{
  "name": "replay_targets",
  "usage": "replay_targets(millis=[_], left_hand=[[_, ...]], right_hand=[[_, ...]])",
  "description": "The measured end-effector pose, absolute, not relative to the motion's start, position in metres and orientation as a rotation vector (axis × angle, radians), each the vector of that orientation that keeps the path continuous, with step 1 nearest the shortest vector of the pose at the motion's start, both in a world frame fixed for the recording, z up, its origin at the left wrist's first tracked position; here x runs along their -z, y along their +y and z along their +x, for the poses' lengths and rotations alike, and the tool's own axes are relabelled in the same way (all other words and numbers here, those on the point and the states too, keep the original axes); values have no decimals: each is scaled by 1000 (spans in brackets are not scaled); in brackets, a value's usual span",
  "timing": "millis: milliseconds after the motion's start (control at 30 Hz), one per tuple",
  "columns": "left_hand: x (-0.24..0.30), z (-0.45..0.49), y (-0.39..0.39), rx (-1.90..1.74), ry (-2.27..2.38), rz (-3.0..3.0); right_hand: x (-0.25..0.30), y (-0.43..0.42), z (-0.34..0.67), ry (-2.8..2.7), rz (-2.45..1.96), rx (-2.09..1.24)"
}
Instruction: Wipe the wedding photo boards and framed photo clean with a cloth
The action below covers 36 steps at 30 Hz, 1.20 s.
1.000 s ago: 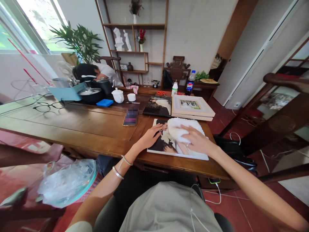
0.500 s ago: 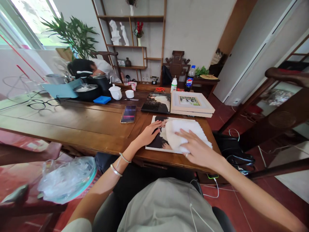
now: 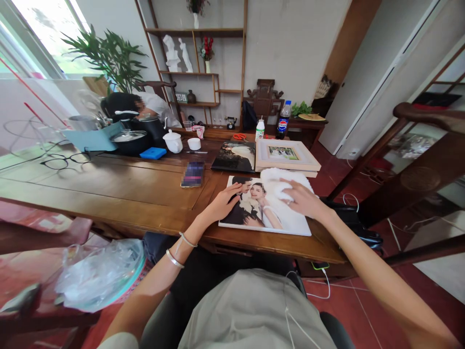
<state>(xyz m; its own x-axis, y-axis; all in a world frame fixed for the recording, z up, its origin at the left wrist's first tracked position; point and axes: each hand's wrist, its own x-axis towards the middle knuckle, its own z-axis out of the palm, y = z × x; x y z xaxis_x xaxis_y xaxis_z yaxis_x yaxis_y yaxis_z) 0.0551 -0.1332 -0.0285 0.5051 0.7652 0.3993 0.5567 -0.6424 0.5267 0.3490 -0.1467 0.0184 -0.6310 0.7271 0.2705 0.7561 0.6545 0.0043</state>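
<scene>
A photo print (image 3: 271,220) showing a couple in wedding clothes lies flat near the front edge of the wooden table. My left hand (image 3: 222,203) rests on its left side with fingers stretched out, holding nothing. On the print's upper right, my right hand (image 3: 305,199) presses down on a white fluffy cloth (image 3: 271,180), its fingers bent into the fabric. The cloth covers that corner of the print and reaches the stacked frames behind. Beyond the print lie a dark photo print (image 3: 232,157) and white picture frames (image 3: 281,162).
A phone (image 3: 193,173) lies left of the print. Farther back stand a white teapot (image 3: 173,142), a small white cup (image 3: 194,144), a white bottle (image 3: 260,130) and a cola bottle (image 3: 284,121). Glasses (image 3: 65,161) lie far left. Another person (image 3: 156,104) leans down behind the pots.
My right hand has moved the white cloth up and away from me across the print, uncovering its middle and lower right. My left hand has stayed in place.
</scene>
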Motion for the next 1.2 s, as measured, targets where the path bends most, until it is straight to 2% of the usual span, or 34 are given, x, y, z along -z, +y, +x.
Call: replay_targets(millis=[133, 300, 500, 600, 967, 1200], left_hand=[[27, 56, -134, -882, 1124, 2406], [29, 55, -133, -881, 1119, 2408], [31, 55, -132, -904, 1112, 2412], [30, 55, -132, -899, 1092, 2433], [30, 56, -132, -889, 1117, 2412], [27, 57, -134, -869, 1116, 2413]], right_hand=[[-12, -129, 368, -2526, -1351, 214], [-15, -172, 352, -2610, -1369, 221], [-36, -265, 318, -2729, -1354, -81], [-44, -279, 313, -2723, -1316, -177], [-21, -138, 354, -2538, -1459, 15], [-14, -132, 346, -2460, -1527, 134]])
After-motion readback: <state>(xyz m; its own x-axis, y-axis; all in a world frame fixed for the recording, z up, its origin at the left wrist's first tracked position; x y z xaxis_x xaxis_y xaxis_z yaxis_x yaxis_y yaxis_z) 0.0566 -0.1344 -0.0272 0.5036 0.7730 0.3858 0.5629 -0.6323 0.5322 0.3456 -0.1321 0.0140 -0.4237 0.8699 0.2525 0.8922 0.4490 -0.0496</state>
